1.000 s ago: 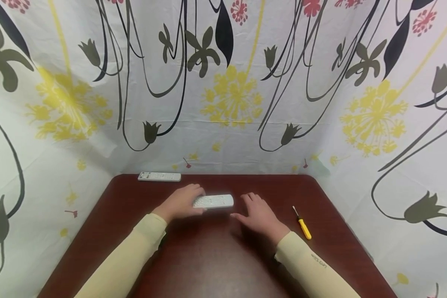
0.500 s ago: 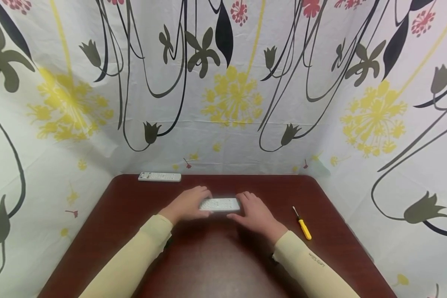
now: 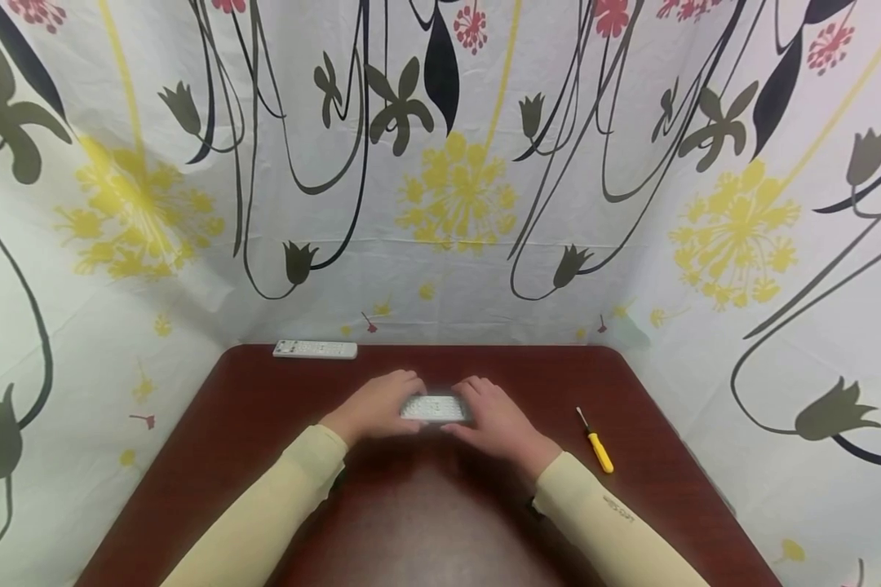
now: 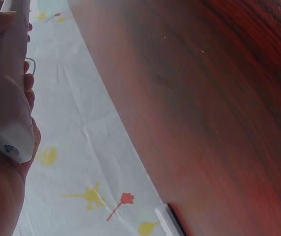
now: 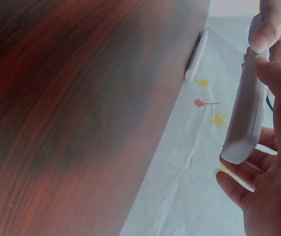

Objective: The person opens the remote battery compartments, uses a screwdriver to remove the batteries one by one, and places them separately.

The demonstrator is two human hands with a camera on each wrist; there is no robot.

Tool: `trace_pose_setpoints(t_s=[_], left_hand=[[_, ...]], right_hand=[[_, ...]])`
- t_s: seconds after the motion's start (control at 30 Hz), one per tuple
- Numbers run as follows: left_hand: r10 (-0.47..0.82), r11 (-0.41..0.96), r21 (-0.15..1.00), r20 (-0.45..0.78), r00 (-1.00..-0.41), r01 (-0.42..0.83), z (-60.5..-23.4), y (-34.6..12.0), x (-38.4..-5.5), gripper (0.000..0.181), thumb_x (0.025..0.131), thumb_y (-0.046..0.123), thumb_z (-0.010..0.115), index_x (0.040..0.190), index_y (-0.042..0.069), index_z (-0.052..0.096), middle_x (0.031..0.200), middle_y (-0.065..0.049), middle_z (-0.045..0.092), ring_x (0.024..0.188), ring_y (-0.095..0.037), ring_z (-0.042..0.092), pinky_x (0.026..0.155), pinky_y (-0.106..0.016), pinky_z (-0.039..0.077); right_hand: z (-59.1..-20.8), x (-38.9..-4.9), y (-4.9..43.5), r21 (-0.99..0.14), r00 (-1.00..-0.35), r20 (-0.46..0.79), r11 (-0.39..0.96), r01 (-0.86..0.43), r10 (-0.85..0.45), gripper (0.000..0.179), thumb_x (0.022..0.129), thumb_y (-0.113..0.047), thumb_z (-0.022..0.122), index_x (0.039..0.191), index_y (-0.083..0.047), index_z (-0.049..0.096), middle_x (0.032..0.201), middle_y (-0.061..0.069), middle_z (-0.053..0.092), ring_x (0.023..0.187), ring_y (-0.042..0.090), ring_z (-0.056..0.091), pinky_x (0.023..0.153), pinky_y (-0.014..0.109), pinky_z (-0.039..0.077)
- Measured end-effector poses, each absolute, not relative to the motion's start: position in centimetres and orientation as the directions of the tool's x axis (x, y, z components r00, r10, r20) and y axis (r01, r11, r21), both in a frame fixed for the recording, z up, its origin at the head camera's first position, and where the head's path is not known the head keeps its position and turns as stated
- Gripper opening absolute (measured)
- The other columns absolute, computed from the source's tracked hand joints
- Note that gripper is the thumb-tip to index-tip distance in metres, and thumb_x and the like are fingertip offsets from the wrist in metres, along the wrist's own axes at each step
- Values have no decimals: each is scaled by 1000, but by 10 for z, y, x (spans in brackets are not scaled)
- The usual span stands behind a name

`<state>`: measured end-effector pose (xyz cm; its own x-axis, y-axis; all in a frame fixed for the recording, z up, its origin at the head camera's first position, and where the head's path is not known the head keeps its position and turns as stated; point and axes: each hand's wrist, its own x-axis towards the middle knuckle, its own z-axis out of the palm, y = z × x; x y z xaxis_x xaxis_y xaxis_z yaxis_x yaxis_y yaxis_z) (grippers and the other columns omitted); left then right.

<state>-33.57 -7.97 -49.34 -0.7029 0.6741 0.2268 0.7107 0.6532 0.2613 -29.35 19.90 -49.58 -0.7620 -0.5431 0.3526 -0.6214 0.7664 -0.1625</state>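
Holding a white remote control [image 3: 435,408] by both ends above the middle of the table [image 3: 426,530], with the left grip [image 3: 380,405] curled around one end and the right grip [image 3: 495,416] pinching the other between thumb and fingers. Differs from a second ago: then held in the left grip alone, just apart from the right, now drawn slightly closer in. Probably gives the work a steadier, two-sided hold. Leaves untouched a second remote control [image 3: 315,350] at the far left edge and a yellow-handled screwdriver [image 3: 599,452] beyond the right sleeve [image 3: 609,518].
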Motion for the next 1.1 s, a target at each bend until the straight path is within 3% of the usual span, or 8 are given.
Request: trace_pose_setpoints(t_s=[0.5,1.1], left_hand=[[690,636,240,249,-680,734,-492,-74,-332,45,92,51,86,124,24,68,115,11,62,101,-9,56,90,-31,54],[691,641,235,239,-682,731,-490,-74,-328,45,93,52,85,125,24,69,114,11,62,101,-10,56,90,-30,54]], right_hand=[[-497,-295,197,-134,-719,367,731,-669,-590,54,98,-51,84,134,-13,68,124,-1,64,108,19,59,94,42,54],[-499,-294,197,-115,-718,356,735,-668,-597,45,100,-48,82,128,-14,70,112,-3,62,99,16,56,87,38,53]])
